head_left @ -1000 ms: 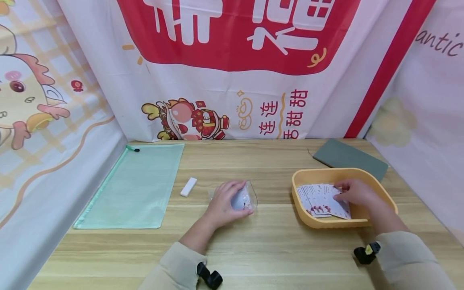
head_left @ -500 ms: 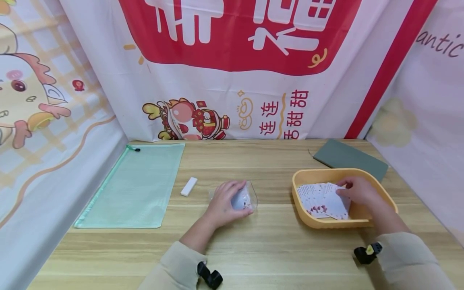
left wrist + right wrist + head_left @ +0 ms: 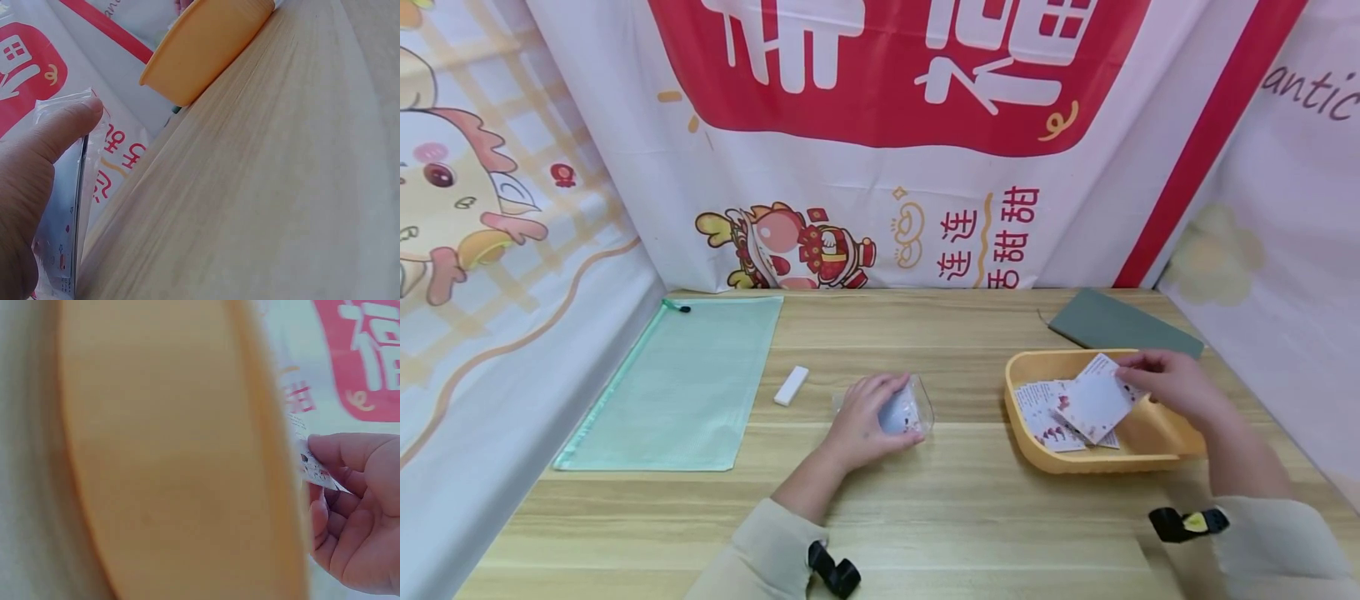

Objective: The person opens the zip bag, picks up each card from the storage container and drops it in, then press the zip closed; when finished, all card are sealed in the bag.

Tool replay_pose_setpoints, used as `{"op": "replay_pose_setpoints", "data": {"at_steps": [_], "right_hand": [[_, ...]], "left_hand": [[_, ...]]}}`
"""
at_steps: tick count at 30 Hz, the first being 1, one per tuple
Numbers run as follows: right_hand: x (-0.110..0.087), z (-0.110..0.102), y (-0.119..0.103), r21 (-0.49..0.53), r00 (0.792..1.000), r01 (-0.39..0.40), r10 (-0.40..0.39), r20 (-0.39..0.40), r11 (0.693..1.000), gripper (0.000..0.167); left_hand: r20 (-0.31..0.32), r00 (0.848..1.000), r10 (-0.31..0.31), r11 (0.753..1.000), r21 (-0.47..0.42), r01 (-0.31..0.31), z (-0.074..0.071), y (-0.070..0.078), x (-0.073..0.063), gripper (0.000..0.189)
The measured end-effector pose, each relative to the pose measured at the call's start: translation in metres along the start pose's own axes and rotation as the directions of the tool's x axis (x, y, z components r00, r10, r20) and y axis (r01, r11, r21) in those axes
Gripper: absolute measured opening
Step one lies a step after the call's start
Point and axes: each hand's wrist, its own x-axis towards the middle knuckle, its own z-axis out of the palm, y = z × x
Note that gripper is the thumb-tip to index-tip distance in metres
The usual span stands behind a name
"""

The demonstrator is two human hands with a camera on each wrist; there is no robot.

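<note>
On the table, my left hand [image 3: 861,425] grips a clear plastic bag [image 3: 923,402] with printed cards inside, fingers at its far side and thumb at its near side. The left wrist view has the bag [image 3: 57,215] upright on edge, the thumb over its top. Over the yellow basket [image 3: 1052,462], my right hand [image 3: 1176,387] pinches a white printed card [image 3: 1097,406] by its right corner. Several similar cards [image 3: 1037,404] lie fanned in the basket beneath it. In the right wrist view the basket wall [image 3: 169,450] hides most of the held card [image 3: 309,464].
A mint-green zip pouch [image 3: 670,387] lies flat at the left. Between it and my left hand is a small white block [image 3: 792,386]. Behind the basket lies a dark green notebook [image 3: 1127,321]. Printed cloth [image 3: 850,167] hangs along the table's back.
My right hand has lifted a card off the fanned cards in the basket, rising and shifting right as the card turned. My left hand stays in place on the bag.
</note>
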Motion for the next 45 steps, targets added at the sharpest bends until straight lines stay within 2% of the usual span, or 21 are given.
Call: {"op": "replay_pose_setpoints", "data": {"at_steps": [4,8,11,18,24,30,34,39,45], "right_hand": [[-0.007,-0.005,-0.01,0.094,0.998,0.005,0.001,-0.061,0.996,0.052],[-0.015,0.001,-0.027,0.2,0.99,0.026,0.003,-0.142,0.979,0.055],[-0.018,0.012,-0.042,0.272,0.983,0.042,0.009,-0.184,0.961,0.059],[-0.019,0.052,-0.077,0.413,0.978,0.012,0.075,-0.194,0.911,0.062],[-0.022,0.089,-0.1,0.404,0.975,0.05,0.042,-0.217,0.913,0.053],[-0.023,0.115,-0.112,0.384,0.978,0.023,0.059,-0.2,0.923,0.045],[-0.023,0.123,-0.115,0.398,0.981,-0.008,0.084,-0.174,0.917,0.044],[-0.023,0.128,-0.118,0.375,0.982,-0.028,0.096,-0.163,0.927,0.044],[-0.024,0.13,-0.119,0.367,0.979,-0.006,0.079,-0.186,0.93,0.041]], "left_hand": [[-0.004,1.0,0.004,1.0,0.0,-0.004,0.0,0.0,0.0,0.084],[-0.011,1.0,0.01,1.0,0.001,-0.01,0.001,-0.001,-0.001,0.084],[-0.012,1.0,0.009,1.0,0.004,-0.009,0.001,-0.001,-0.001,0.084],[-0.013,1.0,0.006,1.0,0.01,-0.006,0.0,0.002,-0.001,0.083],[-0.001,1.0,-0.006,1.0,0.005,0.006,-0.001,0.003,-0.001,0.084],[-0.009,1.0,0.006,1.0,0.022,-0.006,0.0,0.003,0.0,0.084],[-0.02,1.0,0.017,0.999,0.03,-0.016,0.0,0.002,-0.001,0.084],[-0.019,1.0,0.01,0.999,0.037,-0.009,-0.001,0.002,0.0,0.085],[-0.027,1.0,-0.005,0.999,0.034,0.006,-0.002,0.002,0.0,0.085]]}}
